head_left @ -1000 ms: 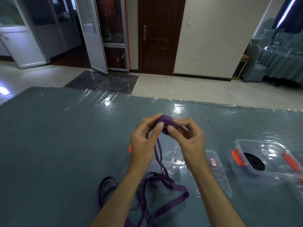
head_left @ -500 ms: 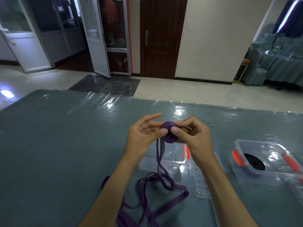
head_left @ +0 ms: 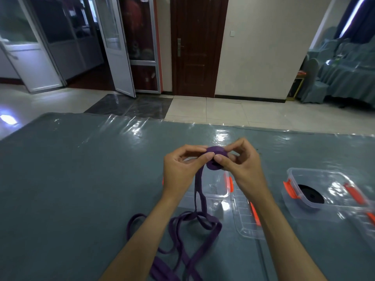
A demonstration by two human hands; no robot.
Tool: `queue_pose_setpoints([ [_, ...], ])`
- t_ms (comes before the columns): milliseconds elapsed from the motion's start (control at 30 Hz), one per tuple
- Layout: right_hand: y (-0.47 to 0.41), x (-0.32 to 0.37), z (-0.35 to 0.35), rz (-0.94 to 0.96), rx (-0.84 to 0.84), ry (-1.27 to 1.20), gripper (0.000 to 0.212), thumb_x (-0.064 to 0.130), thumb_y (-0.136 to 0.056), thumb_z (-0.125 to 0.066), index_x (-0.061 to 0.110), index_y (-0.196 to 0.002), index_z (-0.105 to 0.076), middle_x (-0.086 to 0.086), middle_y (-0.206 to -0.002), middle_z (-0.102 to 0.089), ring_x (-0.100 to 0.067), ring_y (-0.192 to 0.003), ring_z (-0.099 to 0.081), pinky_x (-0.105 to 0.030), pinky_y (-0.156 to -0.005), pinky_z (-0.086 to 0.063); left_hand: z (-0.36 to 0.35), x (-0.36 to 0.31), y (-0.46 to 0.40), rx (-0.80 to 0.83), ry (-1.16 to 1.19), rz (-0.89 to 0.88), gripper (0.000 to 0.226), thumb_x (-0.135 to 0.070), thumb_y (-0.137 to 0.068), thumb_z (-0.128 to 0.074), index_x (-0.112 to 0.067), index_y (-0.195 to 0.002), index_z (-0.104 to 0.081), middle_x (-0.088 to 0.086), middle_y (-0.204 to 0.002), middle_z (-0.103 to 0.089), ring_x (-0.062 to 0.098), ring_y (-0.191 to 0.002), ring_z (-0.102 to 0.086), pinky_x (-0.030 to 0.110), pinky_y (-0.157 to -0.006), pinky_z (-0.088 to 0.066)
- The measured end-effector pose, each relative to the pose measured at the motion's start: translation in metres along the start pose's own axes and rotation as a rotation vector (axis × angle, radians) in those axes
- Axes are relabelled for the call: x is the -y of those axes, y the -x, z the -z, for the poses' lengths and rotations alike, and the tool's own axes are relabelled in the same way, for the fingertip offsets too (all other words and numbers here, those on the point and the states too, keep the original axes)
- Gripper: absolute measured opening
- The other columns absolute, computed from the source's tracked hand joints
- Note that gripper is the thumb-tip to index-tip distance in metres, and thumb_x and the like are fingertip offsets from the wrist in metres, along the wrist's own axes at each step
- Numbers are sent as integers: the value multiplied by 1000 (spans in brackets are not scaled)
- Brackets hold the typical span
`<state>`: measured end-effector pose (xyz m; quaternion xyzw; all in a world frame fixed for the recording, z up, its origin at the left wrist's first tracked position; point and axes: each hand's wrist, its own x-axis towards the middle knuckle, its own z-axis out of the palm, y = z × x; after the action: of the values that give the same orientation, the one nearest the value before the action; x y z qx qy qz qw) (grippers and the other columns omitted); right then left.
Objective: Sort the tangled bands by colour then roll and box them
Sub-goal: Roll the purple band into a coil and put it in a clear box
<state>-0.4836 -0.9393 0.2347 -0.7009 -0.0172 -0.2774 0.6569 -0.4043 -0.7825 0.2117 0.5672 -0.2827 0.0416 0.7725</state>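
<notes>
A small purple roll (head_left: 214, 159) of band is held up above the table between both hands. My left hand (head_left: 180, 171) pinches its left side with thumb and fingers. My right hand (head_left: 241, 165) pinches the right side. The unrolled purple band (head_left: 199, 199) hangs down from the roll and lies in loose loops (head_left: 182, 234) on the table near me. Under my hands stands an open clear box (head_left: 218, 189) with orange clips. A second clear box (head_left: 322, 191) at the right holds a rolled black band (head_left: 309, 194).
A clear lid (head_left: 245, 218) lies flat beside the open box. The table (head_left: 71, 179) has a grey-blue cloth under shiny plastic film. Beyond the far edge are tiled floor, a dark wooden door and covered chairs at the right.
The roll has been turned a little between my fingers, and my left fingers have curled in closer onto it. More of the room shows at the top of the view.
</notes>
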Motion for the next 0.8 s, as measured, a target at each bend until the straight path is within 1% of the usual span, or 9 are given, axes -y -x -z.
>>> queue_pose_setpoints([
  [100,0,-2,3,75,-39,80,28,22,-87,-82,15,-111,-72,-11,-106,-73,-31,-101,-74,-48,-89,-63,-2,9,6,49,-55,-17,22,-16,-87,-85,-18,-109,-81,1,-111,-77,25,-108,-75,36,-95,-61],
  [200,3,-8,-3,79,-126,-37,18,22,-88,-85,18,-103,-76,-12,-105,-77,-33,-104,-75,-52,-92,-62,3,8,1,137,26,85,34,-10,-90,-81,-23,-122,-78,3,-117,-78,23,-111,-75,32,-98,-60],
  [300,5,-14,-5,91,-133,-52,20,22,-87,-84,15,-101,-73,-11,-105,-78,-31,-103,-76,-43,-90,-63,9,6,-3,172,110,130,33,-12,-86,-86,-26,-115,-80,5,-114,-80,22,-109,-76,25,-93,-60],
  [367,7,-18,-4,70,-85,-64,24,21,-85,-87,12,-98,-68,-11,-106,-78,-30,-101,-78,-36,-86,-64,11,7,-2,133,120,137,29,-13,-81,-90,-26,-105,-80,4,-107,-81,20,-102,-78,22,-88,-60],
  [467,8,-21,0,15,-19,-37,26,16,-84,-88,18,-100,-68,-11,-103,-76,-33,-98,-78,-41,-83,-66,13,13,5,62,119,154,27,-15,-75,-92,-21,-98,-79,4,-100,-82,19,-95,-79,21,-84,-60],
  [567,7,-21,-3,66,-18,27,29,22,-86,-86,28,-113,-74,-4,-107,-75,-30,-104,-75,-40,-89,-64,12,15,11,61,180,183,25,-23,-79,-88,-25,-103,-82,6,-109,-81,21,-104,-78,23,-87,-60],
  [633,6,-22,-9,61,-45,-35,25,28,-87,-84,27,-111,-76,-7,-111,-77,-30,-107,-75,-45,-92,-64,12,11,8,97,211,181,28,-21,-82,-86,-26,-109,-82,7,-114,-81,22,-108,-77,24,-88,-60],
  [700,7,-24,-12,34,-63,-84,22,25,-86,-85,24,-105,-75,-12,-112,-76,-33,-108,-75,-51,-94,-62,13,8,1,91,190,149,28,-17,-81,-88,-24,-108,-83,7,-110,-81,23,-105,-78,24,-88,-61],
  [800,2,-17,-6,2,-3,-41,31,30,-82,-90,18,-100,-69,-15,-109,-77,-35,-103,-77,-54,-91,-62,13,6,-3,43,146,105,25,-17,-80,-91,-19,-103,-83,9,-105,-82,25,-100,-80,25,-86,-62],
])
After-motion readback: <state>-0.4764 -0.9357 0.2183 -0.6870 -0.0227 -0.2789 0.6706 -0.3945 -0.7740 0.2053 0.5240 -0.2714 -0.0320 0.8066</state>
